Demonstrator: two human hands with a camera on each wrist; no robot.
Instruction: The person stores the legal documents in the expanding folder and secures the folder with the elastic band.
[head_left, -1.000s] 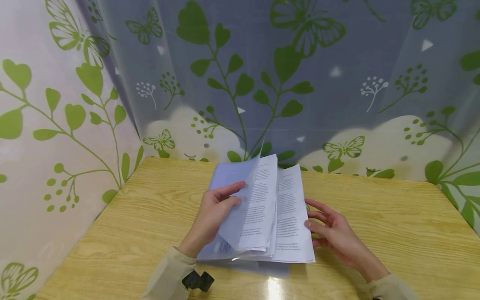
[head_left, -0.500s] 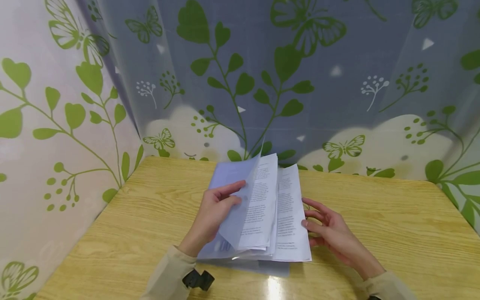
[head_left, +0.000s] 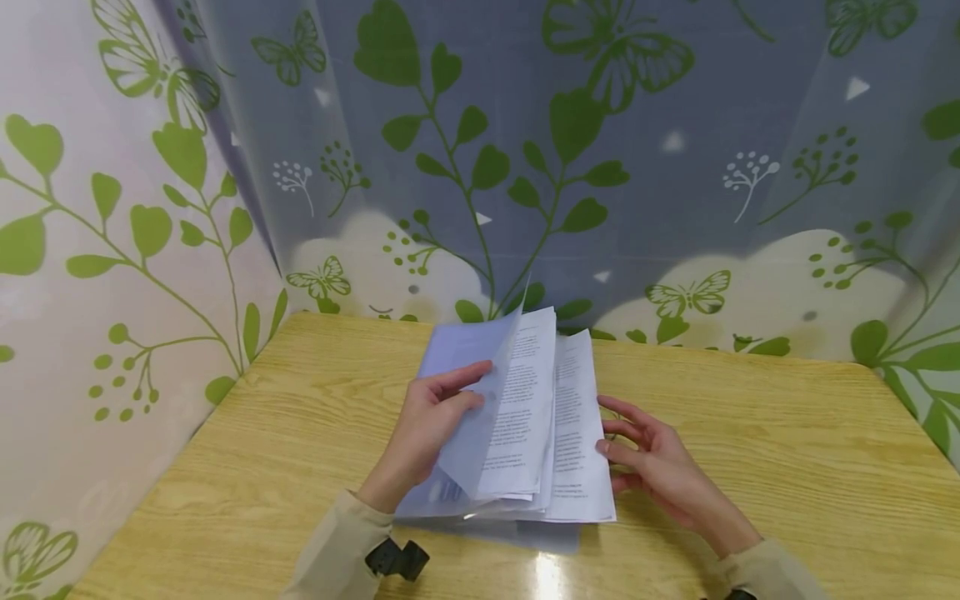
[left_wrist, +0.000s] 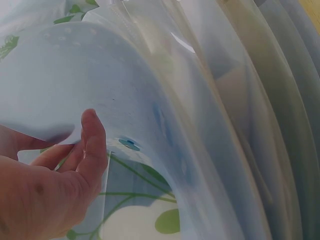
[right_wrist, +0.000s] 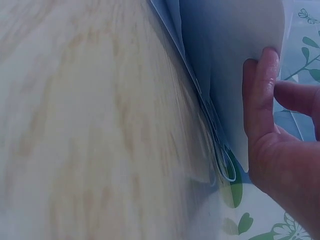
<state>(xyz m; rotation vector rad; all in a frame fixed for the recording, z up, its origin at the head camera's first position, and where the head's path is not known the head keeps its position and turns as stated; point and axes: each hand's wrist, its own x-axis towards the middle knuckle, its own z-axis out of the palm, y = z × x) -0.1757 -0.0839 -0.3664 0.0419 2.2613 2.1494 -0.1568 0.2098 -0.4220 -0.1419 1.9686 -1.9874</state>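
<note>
A translucent bluish plastic folder lies on the table with its front flap lifted. My left hand pinches that flap near its free edge between thumb and fingers; the left wrist view shows the flap bowed above the hand. Inside the folder sits a stack of printed sheets. More printed sheets stick out to the right, beyond the folder's edge. My right hand holds their right edge, thumb on top and fingers beneath. In the right wrist view, fingers press the paper's underside.
The wooden table extends on both sides of the folder. A patterned curtain stands right behind its far edge, and a pale patterned one on the left. Light glares off the tabletop near the front.
My right hand has moved slightly left, and the protruding sheets have slid left with it, toward the folder. My left hand and the lifted flap have stayed in place.
</note>
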